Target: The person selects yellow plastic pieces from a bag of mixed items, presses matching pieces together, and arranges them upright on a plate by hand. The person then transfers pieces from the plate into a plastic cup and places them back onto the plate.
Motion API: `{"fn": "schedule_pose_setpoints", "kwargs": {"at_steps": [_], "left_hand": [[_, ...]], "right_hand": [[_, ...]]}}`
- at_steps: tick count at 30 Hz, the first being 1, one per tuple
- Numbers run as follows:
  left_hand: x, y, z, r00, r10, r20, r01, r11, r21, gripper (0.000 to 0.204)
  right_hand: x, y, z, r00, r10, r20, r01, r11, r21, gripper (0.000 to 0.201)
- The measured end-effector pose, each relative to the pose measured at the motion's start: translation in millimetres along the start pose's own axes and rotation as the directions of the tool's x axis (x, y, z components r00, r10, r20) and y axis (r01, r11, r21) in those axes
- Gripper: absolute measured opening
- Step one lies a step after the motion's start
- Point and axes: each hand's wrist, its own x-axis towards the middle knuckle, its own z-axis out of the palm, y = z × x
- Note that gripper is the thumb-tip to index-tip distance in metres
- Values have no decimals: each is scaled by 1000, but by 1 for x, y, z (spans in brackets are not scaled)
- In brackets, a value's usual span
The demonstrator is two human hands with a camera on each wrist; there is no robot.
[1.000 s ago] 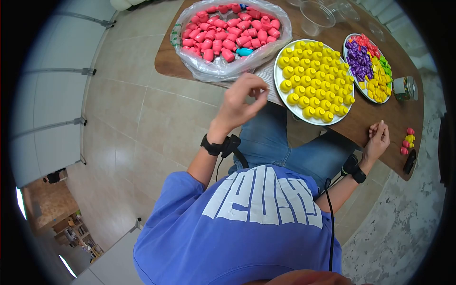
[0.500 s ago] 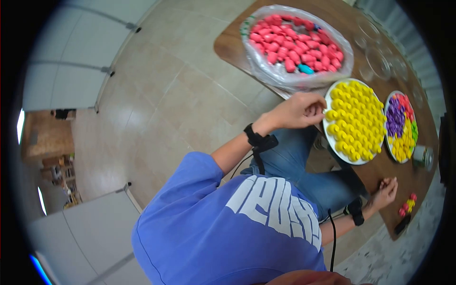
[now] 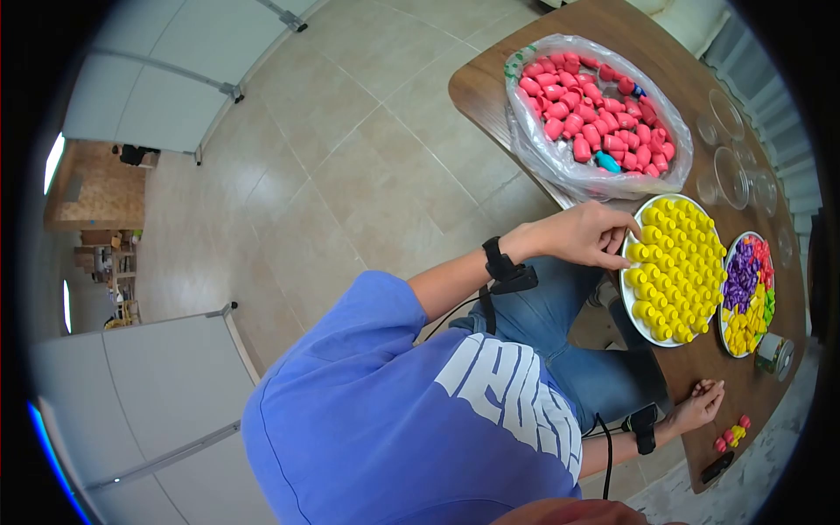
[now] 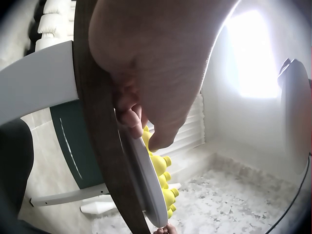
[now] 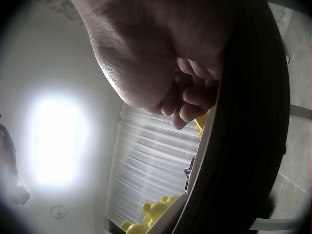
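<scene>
My left hand [image 3: 586, 234] is at the left rim of a white plate [image 3: 638, 325] set with rows of yellow bottle-shaped pieces [image 3: 672, 273]. Its thumb and forefinger point toward the nearest pieces, parted and loosely bent, with nothing seen between them. In the left wrist view, the fingertips reach the plate's edge and the thumb overlaps a yellow piece [image 4: 158, 165]. My right hand [image 3: 700, 408] rests at the table's near edge, fingers loosely curled, holding nothing visible. Near it lies a small cluster of pink and yellow pieces [image 3: 733, 432].
A clear plastic bag [image 3: 573, 182] of pink pieces [image 3: 612, 118], one teal piece [image 3: 607, 162] among them, stands beyond the left hand. Another plate [image 3: 725, 339] holds purple, yellow, red and green pieces. Nearby are a jar [image 3: 774, 354], clear cups [image 3: 731, 179] and a black object [image 3: 716, 469].
The head view has turned, shifting the table rightward and down. My left hand has moved from between bag and plate to the plate's rim, its fingers parting. The right hand stays at the table edge.
</scene>
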Motion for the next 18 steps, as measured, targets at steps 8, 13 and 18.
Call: {"fn": "schedule_pose_setpoints", "kwargs": {"at_steps": [8,13,18], "left_hand": [[1,-1,4,1000,25,4,-26,997,72,40],[1,-9,10,999,26,-24,-23,995,94,35],[1,-5,13,997,2,-72,4,996,90,33]], "right_hand": [[-2,-3,2,999,-1,-39,0,999,-34,34],[-2,-1,2,1000,-25,-3,25,1000,6,33],[0,1,-1,999,-35,14,35,999,28,33]]}}
